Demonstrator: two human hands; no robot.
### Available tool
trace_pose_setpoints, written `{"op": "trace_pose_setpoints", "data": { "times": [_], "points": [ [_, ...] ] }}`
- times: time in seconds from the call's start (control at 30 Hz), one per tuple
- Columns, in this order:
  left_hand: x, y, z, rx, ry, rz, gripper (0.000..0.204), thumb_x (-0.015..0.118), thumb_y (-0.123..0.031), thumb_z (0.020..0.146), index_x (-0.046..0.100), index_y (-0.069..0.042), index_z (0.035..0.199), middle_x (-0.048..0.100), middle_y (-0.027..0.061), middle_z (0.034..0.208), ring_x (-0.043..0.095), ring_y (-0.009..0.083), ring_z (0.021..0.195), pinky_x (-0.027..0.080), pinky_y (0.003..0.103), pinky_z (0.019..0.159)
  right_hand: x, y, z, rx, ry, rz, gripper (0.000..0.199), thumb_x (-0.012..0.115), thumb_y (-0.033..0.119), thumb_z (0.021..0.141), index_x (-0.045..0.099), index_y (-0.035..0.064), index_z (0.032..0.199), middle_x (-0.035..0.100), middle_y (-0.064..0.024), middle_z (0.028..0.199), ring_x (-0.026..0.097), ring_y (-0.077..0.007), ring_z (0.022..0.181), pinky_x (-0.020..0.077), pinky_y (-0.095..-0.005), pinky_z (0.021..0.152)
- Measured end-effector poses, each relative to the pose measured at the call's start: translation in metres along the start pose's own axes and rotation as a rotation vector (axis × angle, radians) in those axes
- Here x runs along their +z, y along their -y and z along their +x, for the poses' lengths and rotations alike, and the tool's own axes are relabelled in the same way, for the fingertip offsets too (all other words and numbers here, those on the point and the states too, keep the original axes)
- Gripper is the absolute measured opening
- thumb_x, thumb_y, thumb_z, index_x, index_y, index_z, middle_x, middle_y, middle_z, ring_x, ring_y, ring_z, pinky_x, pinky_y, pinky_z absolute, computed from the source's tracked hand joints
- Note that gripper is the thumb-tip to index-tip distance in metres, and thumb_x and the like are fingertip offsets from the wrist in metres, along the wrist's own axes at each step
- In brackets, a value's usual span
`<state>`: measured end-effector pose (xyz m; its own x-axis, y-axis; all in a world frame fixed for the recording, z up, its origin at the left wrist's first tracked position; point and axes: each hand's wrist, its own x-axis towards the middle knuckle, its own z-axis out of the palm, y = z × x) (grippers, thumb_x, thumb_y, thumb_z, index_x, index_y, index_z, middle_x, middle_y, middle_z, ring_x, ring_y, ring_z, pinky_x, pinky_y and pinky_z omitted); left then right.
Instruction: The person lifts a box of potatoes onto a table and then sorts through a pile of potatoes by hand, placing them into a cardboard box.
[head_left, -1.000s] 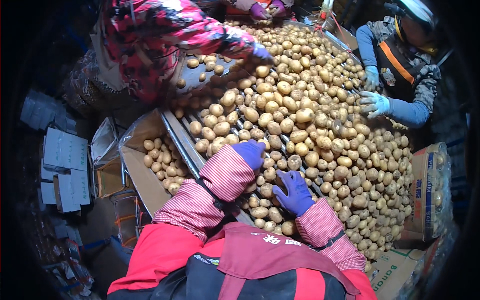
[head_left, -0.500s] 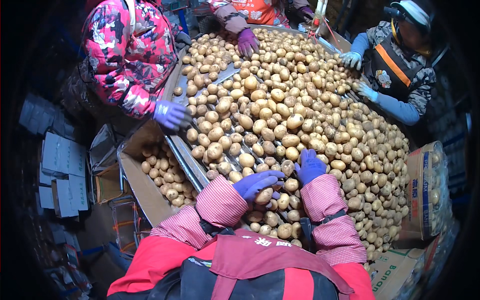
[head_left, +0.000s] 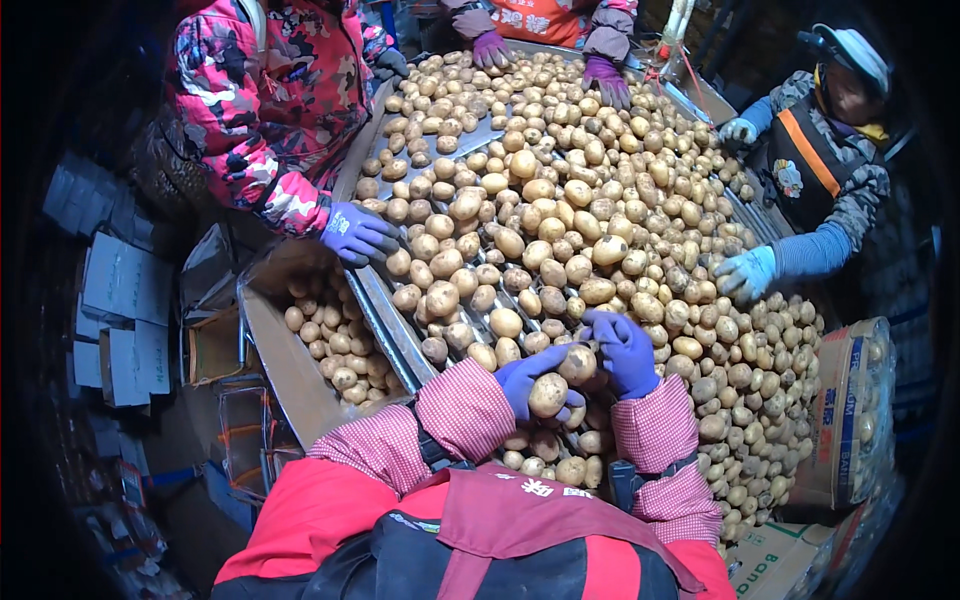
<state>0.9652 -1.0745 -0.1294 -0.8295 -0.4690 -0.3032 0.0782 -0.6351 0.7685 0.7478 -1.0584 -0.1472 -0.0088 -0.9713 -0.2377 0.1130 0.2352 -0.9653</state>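
Note:
Potatoes (head_left: 520, 190) with pale yellow-brown skins cover a wide metal sorting table (head_left: 392, 322). My left hand (head_left: 518, 382), in a purple glove, is closed around a potato (head_left: 547, 396) just above the near part of the heap. Beside it, my right hand (head_left: 627, 352), gloved alike, has its fingers bent in against a second potato (head_left: 577, 365). Both hands are close together, almost meeting at these two potatoes. Some of the right fingertips are hidden behind that potato.
A cardboard box (head_left: 290, 385) holding potatoes stands against the table's left edge. Co-workers' gloved hands rest at the left (head_left: 360, 233), far side (head_left: 607, 80) and right (head_left: 748, 272). A printed carton (head_left: 842, 410) sits at the right.
My right hand has drawn back from the heap with a potato, toward my left hand. The left has turned, showing its potato. At the right, a co-worker's hand has moved nearer me.

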Motion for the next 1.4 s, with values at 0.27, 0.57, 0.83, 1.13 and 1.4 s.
{"op": "trace_pose_setpoints", "data": {
  "times": [0.27, 0.57, 0.83, 1.13, 1.4],
  "points": [
    [-0.012, 0.007, 0.021, -0.051, -0.171, -0.405, 0.045, 0.035, -0.038, 0.103, 0.035, -0.011, 0.14, 0.058, 0.0209, 0.122, 0.065, 0.0255, 0.09, 0.056, 0.036, 0.072, -0.036, 0.033, 0.135, -0.185, -0.118, -1.511, 0.068, 0.065, 0.041, 0.081, 0.043, 0.018, 0.141, 0.042, -0.0141, 0.144, 0.04, -0.0354, 0.131, 0.0328, -0.046, 0.108],
    [-0.025, 0.028, 0.025, 0.241, -0.165, -0.22, 0.049, 0.03, -0.042, 0.103, 0.03, -0.014, 0.144, 0.056, 0.0239, 0.125, 0.064, 0.034, 0.104, 0.056, 0.038, 0.077, -0.022, 0.007, 0.1, -0.507, -0.228, -1.079, 0.035, 0.059, 0.031, 0.089, 0.056, 0.0068, 0.114, 0.058, -0.0165, 0.11, 0.057, -0.0335, 0.099, 0.0453, -0.0398, 0.088],
    [-0.042, 0.04, 0.017, 0.281, 0.013, 0.15, 0.08, 0.072, -0.012, 0.083, 0.025, -0.008, 0.148, 0.042, 0.0181, 0.142, 0.046, 0.0285, 0.129, 0.042, 0.042, 0.104, 0.031, 0.001, 0.001, -0.57, -0.103, -0.798, 0.034, 0.054, 0.03, 0.09, 0.064, 0.0045, 0.11, 0.063, -0.0144, 0.104, 0.058, -0.031, 0.1, 0.0451, -0.0392, 0.091],
    [-0.029, 0.031, 0.036, 0.202, -0.015, -0.106, 0.094, 0.079, -0.018, 0.076, 0.021, -0.004, 0.149, 0.037, 0.0126, 0.145, 0.039, 0.023, 0.133, 0.038, 0.035, 0.107, 0.028, -0.009, -0.021, -0.373, -0.128, -0.862, 0.054, 0.069, 0.029, 0.084, 0.052, 0.0032, 0.127, 0.057, -0.0193, 0.117, 0.055, -0.0329, 0.11, 0.0441, -0.0401, 0.095],
    [-0.03, 0.035, 0.042, 0.35, 0.067, 0.247, 0.091, 0.08, -0.018, 0.072, 0.029, -0.005, 0.146, 0.044, 0.0145, 0.138, 0.046, 0.0233, 0.128, 0.039, 0.034, 0.105, 0.006, -0.029, -0.013, -0.515, -0.128, -1.03, 0.019, 0.045, 0.01, 0.093, 0.058, 0.0007, 0.103, 0.059, -0.0169, 0.095, 0.058, -0.0349, 0.086, 0.0482, -0.0434, 0.079]
  ]
}}
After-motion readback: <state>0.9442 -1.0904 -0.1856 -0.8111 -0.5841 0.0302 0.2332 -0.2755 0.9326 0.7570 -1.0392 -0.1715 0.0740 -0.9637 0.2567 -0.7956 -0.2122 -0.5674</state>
